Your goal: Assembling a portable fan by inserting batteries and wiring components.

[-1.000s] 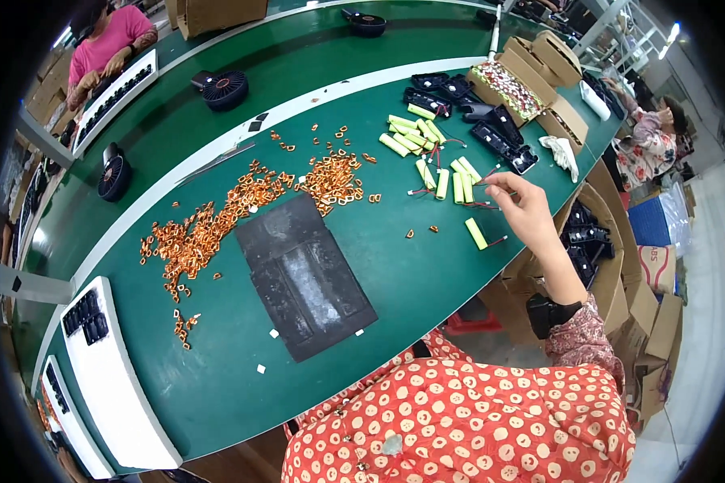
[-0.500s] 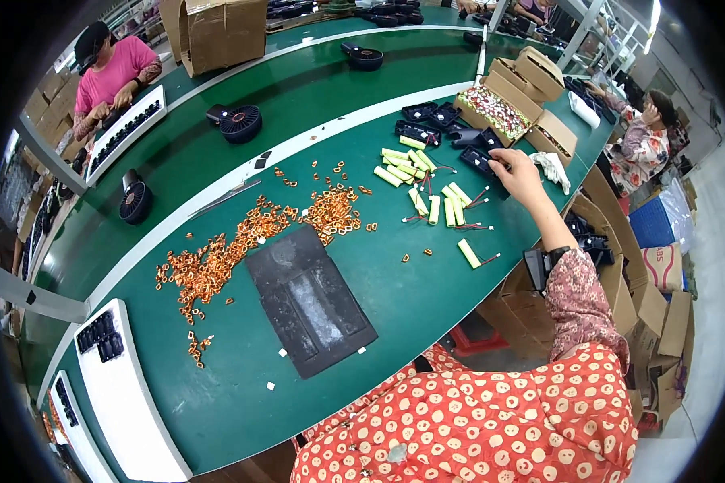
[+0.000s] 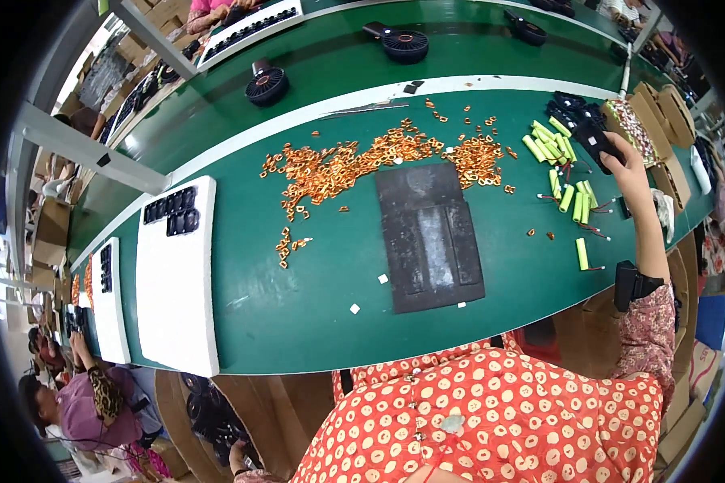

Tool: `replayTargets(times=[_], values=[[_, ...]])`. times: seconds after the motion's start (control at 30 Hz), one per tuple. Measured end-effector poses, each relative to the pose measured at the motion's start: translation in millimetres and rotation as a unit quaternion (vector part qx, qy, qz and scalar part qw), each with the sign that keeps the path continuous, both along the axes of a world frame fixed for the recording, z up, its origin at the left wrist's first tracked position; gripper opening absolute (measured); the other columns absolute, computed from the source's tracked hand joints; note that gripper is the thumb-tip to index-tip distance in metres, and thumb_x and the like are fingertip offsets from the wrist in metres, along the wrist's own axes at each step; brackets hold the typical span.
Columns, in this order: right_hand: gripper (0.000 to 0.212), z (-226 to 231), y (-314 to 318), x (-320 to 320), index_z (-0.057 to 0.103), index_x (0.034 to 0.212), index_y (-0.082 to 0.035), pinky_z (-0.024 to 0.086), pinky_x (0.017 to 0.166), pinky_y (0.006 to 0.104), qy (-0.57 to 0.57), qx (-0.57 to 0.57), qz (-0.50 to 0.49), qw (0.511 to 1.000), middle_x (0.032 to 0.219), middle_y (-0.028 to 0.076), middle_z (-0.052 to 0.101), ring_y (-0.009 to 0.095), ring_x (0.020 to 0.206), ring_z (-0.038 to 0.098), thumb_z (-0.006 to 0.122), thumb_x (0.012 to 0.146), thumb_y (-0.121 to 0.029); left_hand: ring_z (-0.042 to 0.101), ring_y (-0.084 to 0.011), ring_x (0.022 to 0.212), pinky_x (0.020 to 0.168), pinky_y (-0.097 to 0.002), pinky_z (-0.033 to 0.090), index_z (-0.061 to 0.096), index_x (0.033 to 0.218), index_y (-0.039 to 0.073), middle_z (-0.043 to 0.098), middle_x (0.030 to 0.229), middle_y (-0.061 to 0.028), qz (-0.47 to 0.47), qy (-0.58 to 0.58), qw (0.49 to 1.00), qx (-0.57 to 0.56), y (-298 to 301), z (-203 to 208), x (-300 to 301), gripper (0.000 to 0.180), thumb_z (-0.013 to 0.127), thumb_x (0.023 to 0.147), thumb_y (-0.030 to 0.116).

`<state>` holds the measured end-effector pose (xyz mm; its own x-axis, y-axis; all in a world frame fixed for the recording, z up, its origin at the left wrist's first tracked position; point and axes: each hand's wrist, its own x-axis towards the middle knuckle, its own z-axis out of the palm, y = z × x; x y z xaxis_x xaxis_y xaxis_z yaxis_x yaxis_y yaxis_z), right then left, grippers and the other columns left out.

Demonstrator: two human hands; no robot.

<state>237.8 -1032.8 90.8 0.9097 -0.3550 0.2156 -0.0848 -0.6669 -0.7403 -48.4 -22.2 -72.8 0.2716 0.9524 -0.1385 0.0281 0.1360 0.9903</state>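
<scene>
My right hand (image 3: 625, 163) is closed on a black plastic shell (image 3: 595, 143), held tilted at the right of the green table. Beside it lie several yellow-green battery cells (image 3: 582, 200) with thin wires and white plugs. More black shells (image 3: 568, 109) are heaped just beyond. At the lower left, my left hand (image 3: 238, 453) reaches below the table edge to a cardboard box of black parts (image 3: 211, 412); its fingers are too small and partly hidden to read. A dark rectangular mat (image 3: 428, 241) lies mid-table, with many small orange rings (image 3: 338, 171) spread behind it.
White foam trays stand at the left, the larger one (image 3: 177, 282) holding black pieces. Handheld fans (image 3: 266, 84) lie on the green strip beyond the white rail. An open carton of small parts (image 3: 630, 129) is at the far right. A co-worker in purple (image 3: 97, 402) sits at left.
My view has swung left, shifting the table contents rightward. The right hand now lifts a shell from the heap. My left hand has come into view at the box below the table.
</scene>
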Motion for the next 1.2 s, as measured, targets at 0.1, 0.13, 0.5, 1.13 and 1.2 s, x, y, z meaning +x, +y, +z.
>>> replayTargets(times=[0.1, 0.13, 0.5, 1.13, 1.2], values=[[0.042, 31, 88, 38, 0.064, 0.119, 0.002, 0.048, 0.087, 0.0302, 0.022, -0.019, 0.256, 0.966, 0.097, 0.007, 0.065, 0.019, 0.095, 0.062, 0.056, 0.078, 0.001, 0.060, -0.0289, 0.122, 0.105, -0.0390, 0.048, 0.059, 0.132, 0.002, 0.062, 0.134, -0.0127, 0.042, -0.041, 0.998, -0.018, -1, 33, -25, 0.050, 0.060, 0.096, 0.037], [0.042, 27, 114, 50, 0.065, 0.116, 0.001, 0.048, 0.086, 0.0317, 0.016, -0.011, 0.339, 0.941, 0.096, 0.008, 0.064, 0.022, 0.093, 0.062, 0.055, 0.075, 0.003, 0.060, -0.0289, 0.122, 0.105, -0.0389, 0.048, 0.059, 0.132, 0.002, 0.062, 0.134, -0.0126, 0.053, -0.057, 0.997, -0.025, -2, 42, -29, 0.049, 0.060, 0.096, 0.036], [0.022, 28, 235, 126, 0.060, 0.093, -0.002, 0.048, 0.082, 0.0405, 0.226, -0.106, 0.571, 0.782, 0.092, 0.012, 0.062, 0.032, 0.093, 0.060, 0.053, 0.073, -0.001, 0.069, -0.0311, 0.101, 0.088, -0.0439, 0.056, 0.060, 0.131, 0.005, 0.068, 0.120, -0.0134, -0.012, -0.249, 0.968, -0.019, -51, 129, 28, 0.049, 0.058, 0.095, 0.039], [0.054, 15, 230, 59, 0.056, 0.132, 0.001, 0.055, 0.092, 0.0382, 0.072, 0.431, 0.314, 0.843, 0.117, 0.015, 0.068, 0.027, 0.107, 0.068, 0.050, 0.104, -0.044, 0.068, -0.0140, 0.089, 0.080, -0.0290, 0.055, 0.063, 0.115, 0.002, 0.070, 0.104, -0.0064, -0.641, -0.216, 0.728, 0.110, -553, 198, 381, 0.039, 0.080, 0.087, 0.022], [0.068, 16, 231, 48, 0.057, 0.129, 0.001, 0.057, 0.088, 0.0403, 0.173, 0.545, 0.251, 0.781, 0.115, 0.018, 0.067, 0.029, 0.105, 0.069, 0.041, 0.103, -0.060, 0.069, -0.0222, 0.088, 0.078, -0.0325, 0.057, 0.063, 0.112, 0.002, 0.070, 0.100, -0.0101, -0.490, -0.275, 0.677, 0.475, -564, 193, 380, 0.053, 0.091, 0.070, 0.017]])
